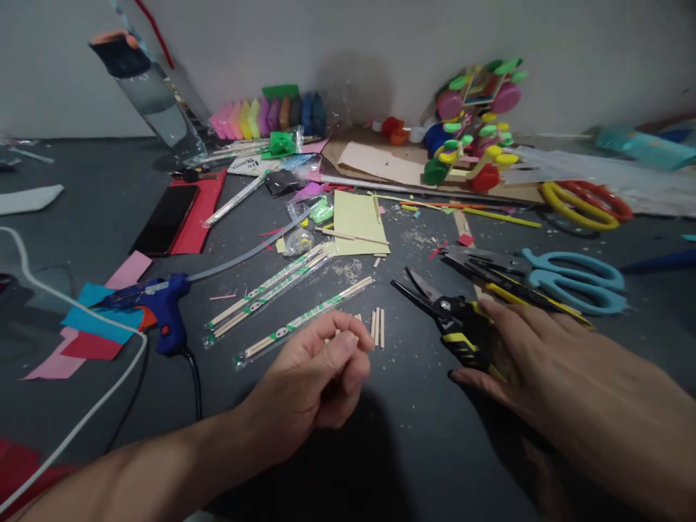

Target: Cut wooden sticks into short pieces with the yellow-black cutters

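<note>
View from a head camera over a dark grey work table [413,435] strewn with craft supplies. Taking the black-and-yellow cutting pliers [454,319] near the middle as landmark: the right hand [554,377] lies flat over the pliers' handles, fingers spread and loosely apart, touching them but not closed around them; the pliers' blades stand open, pointing up and left. Just left of the pliers lie a few short cut wooden sticks [378,326], side by side, and touching their left end the left hand [323,370] is curled, fingertips pinched together; whether it holds a stick piece cannot be told. Further left of the pliers lie three wrapped pairs of chopsticks [288,290], unopened, and beyond them a blue hot glue gun [163,308] on scraps of coloured paper. Just right of the pliers rest teal-handled scissors [576,279]; above those, red and yellow scissors [587,203]. Above the pliers sit a pale yellow sheet [359,221] and sawdust; far above, by the wall, a colourful model of sticks and bottle caps [473,123]. Judging by this, some sticks are already cut short, a model looks partly or fully built, and the wrapped chopsticks remain uncut, so the cutting seems only partly done
</note>
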`<action>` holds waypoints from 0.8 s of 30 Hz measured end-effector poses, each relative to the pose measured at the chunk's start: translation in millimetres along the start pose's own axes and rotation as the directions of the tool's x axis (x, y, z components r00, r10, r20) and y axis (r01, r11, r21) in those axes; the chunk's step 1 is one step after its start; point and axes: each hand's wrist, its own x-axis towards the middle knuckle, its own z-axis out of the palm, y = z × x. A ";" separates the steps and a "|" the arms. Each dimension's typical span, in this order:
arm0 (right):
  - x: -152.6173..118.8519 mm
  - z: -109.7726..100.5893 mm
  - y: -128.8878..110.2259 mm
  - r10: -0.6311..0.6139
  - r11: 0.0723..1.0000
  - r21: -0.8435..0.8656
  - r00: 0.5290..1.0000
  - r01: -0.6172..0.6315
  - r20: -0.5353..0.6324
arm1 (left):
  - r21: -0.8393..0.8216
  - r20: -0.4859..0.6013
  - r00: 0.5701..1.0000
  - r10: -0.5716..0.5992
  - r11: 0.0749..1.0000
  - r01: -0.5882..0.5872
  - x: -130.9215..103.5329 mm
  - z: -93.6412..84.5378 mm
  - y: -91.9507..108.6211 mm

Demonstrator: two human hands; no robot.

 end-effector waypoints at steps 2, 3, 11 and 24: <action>-4.6 5.9 2.8 -0.002 1.000 0.016 1.000 0.002 0.001 | -0.002 -0.005 0.999 -0.038 0.999 0.038 -0.5 0.5 1.9; -5.5 7.0 2.7 0.001 1.000 0.028 1.000 -0.002 0.006 | -0.009 0.003 0.999 -0.052 0.999 0.053 -0.6 0.9 2.9; 8.6 -6.4 -9.1 0.074 0.984 0.157 0.997 -0.078 0.029 | -0.087 0.051 0.998 -0.036 0.995 0.040 3.9 0.6 7.0; 15.2 -17.7 -18.5 0.028 0.834 0.551 0.997 0.016 -0.071 | -0.089 0.113 0.991 0.067 0.994 -0.057 5.3 -5.9 1.7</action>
